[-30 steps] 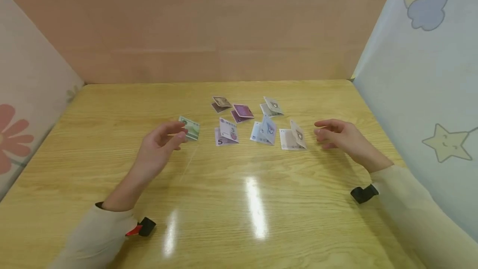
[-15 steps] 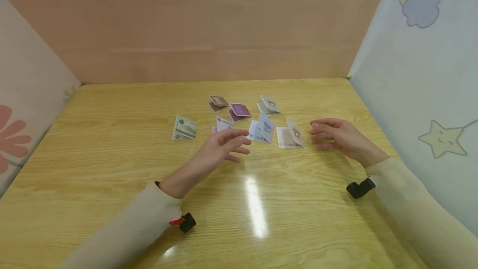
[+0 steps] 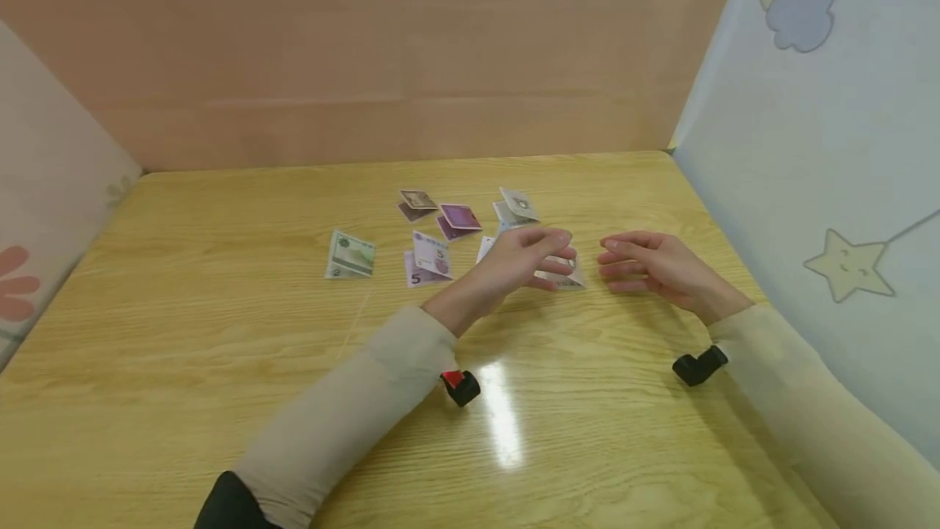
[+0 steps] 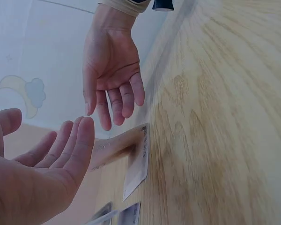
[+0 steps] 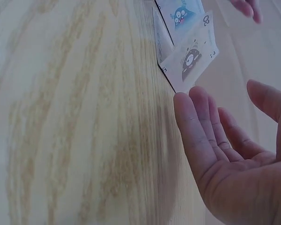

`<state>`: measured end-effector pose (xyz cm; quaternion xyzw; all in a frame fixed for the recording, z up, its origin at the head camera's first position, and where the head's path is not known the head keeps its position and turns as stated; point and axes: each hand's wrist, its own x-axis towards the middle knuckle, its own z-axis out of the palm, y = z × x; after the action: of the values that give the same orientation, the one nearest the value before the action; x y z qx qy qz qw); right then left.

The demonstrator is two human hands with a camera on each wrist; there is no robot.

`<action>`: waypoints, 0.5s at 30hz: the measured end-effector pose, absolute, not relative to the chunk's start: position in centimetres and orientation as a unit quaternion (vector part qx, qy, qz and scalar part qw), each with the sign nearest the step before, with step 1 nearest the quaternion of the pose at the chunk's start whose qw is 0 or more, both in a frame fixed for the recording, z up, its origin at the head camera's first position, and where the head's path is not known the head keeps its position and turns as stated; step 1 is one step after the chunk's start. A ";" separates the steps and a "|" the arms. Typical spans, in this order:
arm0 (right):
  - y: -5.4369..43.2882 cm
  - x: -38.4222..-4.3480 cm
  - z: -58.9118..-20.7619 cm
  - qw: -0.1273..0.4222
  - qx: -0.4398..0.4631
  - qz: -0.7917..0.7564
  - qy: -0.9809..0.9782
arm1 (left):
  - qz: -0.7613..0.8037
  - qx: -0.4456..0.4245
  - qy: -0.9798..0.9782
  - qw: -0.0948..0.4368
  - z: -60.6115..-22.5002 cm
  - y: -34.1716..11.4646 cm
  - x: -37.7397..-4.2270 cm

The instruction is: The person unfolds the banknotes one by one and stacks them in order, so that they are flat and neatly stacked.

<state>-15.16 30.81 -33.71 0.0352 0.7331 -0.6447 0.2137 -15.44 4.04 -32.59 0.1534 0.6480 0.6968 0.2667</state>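
Note:
My left hand (image 3: 517, 260), with relaxed fingers and nothing in them, hovers in front of a folded grey-beige play banknote (image 3: 573, 276) and hides much of it. A light blue folded note (image 5: 181, 16) is mostly covered by that hand in the head view. My right hand (image 3: 657, 269) is held just right of the grey-beige note, fingers loosely bent, palm turned toward the left hand. In the right wrist view its fingertips (image 5: 182, 101) come close to the note's raised half, which bears a one-eyed cartoon figure. Both palms look bare in the left wrist view.
More folded notes stand half-open on the wooden table (image 3: 220, 333): a green one (image 3: 352, 255), a lavender one (image 3: 432, 254), a brown one (image 3: 419, 201), a purple one (image 3: 461, 217) and a pale grey one (image 3: 518, 204). Walls (image 3: 837, 170) close off the back and sides.
My left hand has swept rightward from the green note, past the lavender one, to the grey-beige note. My right hand has stayed nearly in place. The head view has shifted slightly.

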 end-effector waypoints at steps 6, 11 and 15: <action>30.5 -15.1 -33.5 0.212 0.034 -0.641 0.737 | 0.676 0.146 0.679 0.248 -33.1 5.5 -16.0; 30.5 -15.0 -33.3 0.207 0.040 -0.639 0.740 | 0.632 0.144 0.722 0.240 -33.5 5.6 -15.9; 30.5 -15.0 -33.1 0.205 0.044 -0.635 0.743 | 0.606 0.137 0.745 0.243 -34.0 5.5 -15.7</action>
<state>-15.00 30.50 -33.11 0.0443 0.7433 -0.6352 0.2051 -15.74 5.48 -34.04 0.1366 0.7450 0.6061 0.2429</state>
